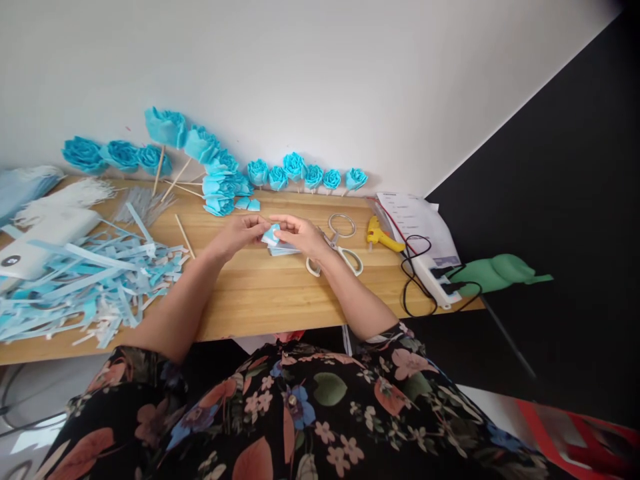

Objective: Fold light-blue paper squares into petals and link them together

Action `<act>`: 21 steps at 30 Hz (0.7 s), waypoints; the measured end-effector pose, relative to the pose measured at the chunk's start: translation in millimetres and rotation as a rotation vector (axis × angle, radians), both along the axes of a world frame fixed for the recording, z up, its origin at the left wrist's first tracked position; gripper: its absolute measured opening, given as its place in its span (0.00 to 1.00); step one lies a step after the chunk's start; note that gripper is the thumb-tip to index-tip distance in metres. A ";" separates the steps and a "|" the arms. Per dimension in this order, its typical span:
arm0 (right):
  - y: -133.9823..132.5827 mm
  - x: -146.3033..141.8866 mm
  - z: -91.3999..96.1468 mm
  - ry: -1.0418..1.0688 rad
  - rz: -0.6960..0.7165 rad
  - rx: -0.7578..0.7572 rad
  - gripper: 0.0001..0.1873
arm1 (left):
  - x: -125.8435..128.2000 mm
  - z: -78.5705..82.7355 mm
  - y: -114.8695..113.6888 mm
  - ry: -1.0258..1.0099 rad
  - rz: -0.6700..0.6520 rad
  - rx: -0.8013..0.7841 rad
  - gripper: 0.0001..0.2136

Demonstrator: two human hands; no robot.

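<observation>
Over the middle of the table, a small light-blue and white piece of paper [271,234] is pinched between the fingertips of my left hand [243,233] and my right hand [297,233]. Just beneath it lies a small stack of cut paper pieces [284,249], partly covered by my fingers. White-handled scissors [351,259] rest beside and partly under my right wrist. Behind the scissors is a thin ring [343,225]. A few blue paper pieces [248,204] lie beyond my left hand.
Blue paper flowers [294,166], some on wooden sticks [159,170], line the wall. Paper strips [95,273] heap at left beside a white object [47,240]. At right are a yellow glue gun [383,235], printed sheets [420,223], a corded power strip [436,283] and a green object [495,273].
</observation>
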State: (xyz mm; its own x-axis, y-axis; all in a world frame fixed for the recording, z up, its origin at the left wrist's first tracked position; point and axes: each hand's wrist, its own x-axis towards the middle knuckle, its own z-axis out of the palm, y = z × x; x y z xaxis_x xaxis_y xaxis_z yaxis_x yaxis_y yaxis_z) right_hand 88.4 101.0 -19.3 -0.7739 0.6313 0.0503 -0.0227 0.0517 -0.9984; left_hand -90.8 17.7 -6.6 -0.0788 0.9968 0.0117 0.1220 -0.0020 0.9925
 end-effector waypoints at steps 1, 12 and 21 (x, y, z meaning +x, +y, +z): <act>-0.6 -1.0 -0.7 0.005 -0.004 -0.014 0.23 | 1.0 0.4 0.0 -0.004 0.013 0.014 0.21; -1.7 -5.0 -0.3 0.051 -0.246 -0.087 0.19 | 6.0 -0.9 1.1 -0.087 0.036 -0.078 0.19; 0.9 -3.2 -1.5 0.037 -0.180 -0.124 0.23 | 4.1 1.5 1.1 -0.057 0.142 0.066 0.14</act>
State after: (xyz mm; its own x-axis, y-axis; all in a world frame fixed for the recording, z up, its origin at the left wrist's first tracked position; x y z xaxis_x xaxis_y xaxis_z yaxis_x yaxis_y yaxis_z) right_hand 85.3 102.0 -20.8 -0.6475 0.7620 -0.0100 -0.0614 -0.0652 -0.9960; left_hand -86.7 18.8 -5.1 -0.2217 0.9727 0.0681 0.0695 -0.0539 0.9961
